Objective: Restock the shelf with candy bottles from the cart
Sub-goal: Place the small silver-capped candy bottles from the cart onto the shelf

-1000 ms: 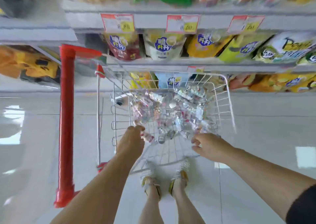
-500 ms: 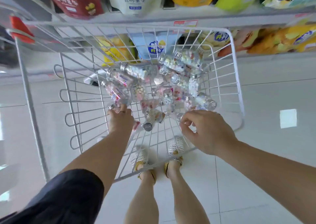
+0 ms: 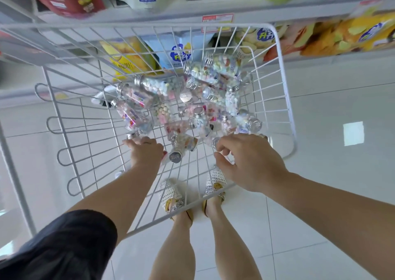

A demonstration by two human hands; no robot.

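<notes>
Touching bottles (image 3: 185,97): left grip (image 3: 145,151), right grip (image 3: 250,162), half-curled

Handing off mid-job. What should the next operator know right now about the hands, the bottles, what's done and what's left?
Left hand: down in the cart, fingers curled over a bottle at the pile's near edge; grip hidden.
Right hand: loosely curled, fingertips beside a cap, holding nothing.
Candy bottles: heaped in the cart.
Done: none seen on the shelf.
Left: grasp, lift, shelve.
</notes>
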